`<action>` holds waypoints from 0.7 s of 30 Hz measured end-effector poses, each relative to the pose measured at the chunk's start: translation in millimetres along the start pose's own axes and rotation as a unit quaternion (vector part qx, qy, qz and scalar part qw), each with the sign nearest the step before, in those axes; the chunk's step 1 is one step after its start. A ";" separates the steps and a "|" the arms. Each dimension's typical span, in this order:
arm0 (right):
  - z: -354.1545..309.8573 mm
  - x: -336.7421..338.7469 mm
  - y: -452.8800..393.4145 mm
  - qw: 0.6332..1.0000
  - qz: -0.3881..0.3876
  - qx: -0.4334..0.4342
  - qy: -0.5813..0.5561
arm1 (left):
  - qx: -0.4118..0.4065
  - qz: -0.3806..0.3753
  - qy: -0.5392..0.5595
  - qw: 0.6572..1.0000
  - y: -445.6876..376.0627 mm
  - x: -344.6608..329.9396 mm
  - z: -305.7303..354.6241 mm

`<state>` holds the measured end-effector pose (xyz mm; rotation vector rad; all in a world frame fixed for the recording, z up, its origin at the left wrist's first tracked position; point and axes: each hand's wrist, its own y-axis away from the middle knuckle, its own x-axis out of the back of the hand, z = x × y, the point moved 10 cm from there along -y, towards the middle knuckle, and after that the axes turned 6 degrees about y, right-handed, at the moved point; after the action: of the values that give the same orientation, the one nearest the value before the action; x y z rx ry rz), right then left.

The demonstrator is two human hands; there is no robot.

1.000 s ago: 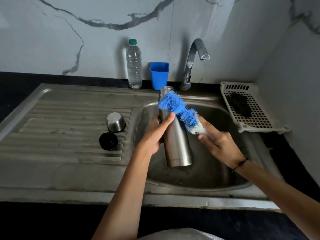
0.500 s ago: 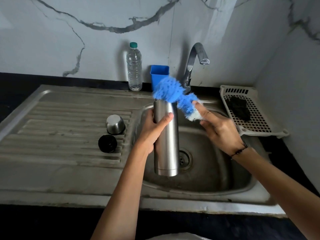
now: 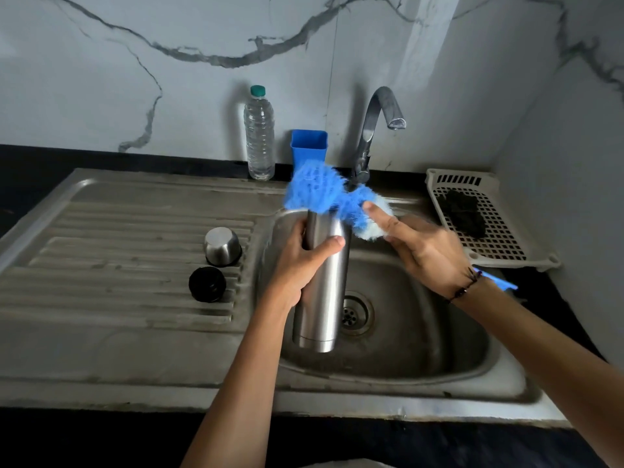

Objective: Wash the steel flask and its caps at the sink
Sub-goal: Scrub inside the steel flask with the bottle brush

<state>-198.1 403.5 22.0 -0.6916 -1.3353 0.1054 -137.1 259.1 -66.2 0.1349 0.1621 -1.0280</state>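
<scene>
Over the sink basin (image 3: pixel 422 349), the steel flask (image 3: pixel 320 292), gripped upright by the left hand (image 3: pixel 297 265), has been raised, and the blue bottle brush (image 3: pixel 324 194), grasped by the right hand (image 3: pixel 425 251), is now positioned at its mouth, indicating interior scrubbing is imminent.

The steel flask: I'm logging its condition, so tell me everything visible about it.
The steel flask is a tall brushed-metal cylinder with a seam ring near its base, held roughly upright over the sink basin. The left hand grips its upper body. The blue bottle brush, held by the right hand, covers its uncapped mouth.
</scene>
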 end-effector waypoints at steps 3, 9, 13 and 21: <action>5.0 -2.6 -7.4 0.998 -0.010 -0.011 0.060 | 0.003 0.018 0.001 1.000 0.4 5.7 2.4; 28.7 7.2 8.7 0.999 0.011 -0.035 0.001 | 0.021 0.027 0.033 0.999 2.5 12.0 2.4; 6.5 0.6 -6.7 1.000 -0.011 0.012 0.022 | 0.024 0.021 0.043 0.999 0.2 5.3 3.5; 26.3 2.9 3.7 0.997 0.018 -0.029 -0.067 | 0.077 0.043 0.112 0.990 3.8 14.0 -11.4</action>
<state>-220.2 418.3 24.4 -0.7684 -1.4584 0.1452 -127.6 251.4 -80.0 0.3951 0.2796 -0.9377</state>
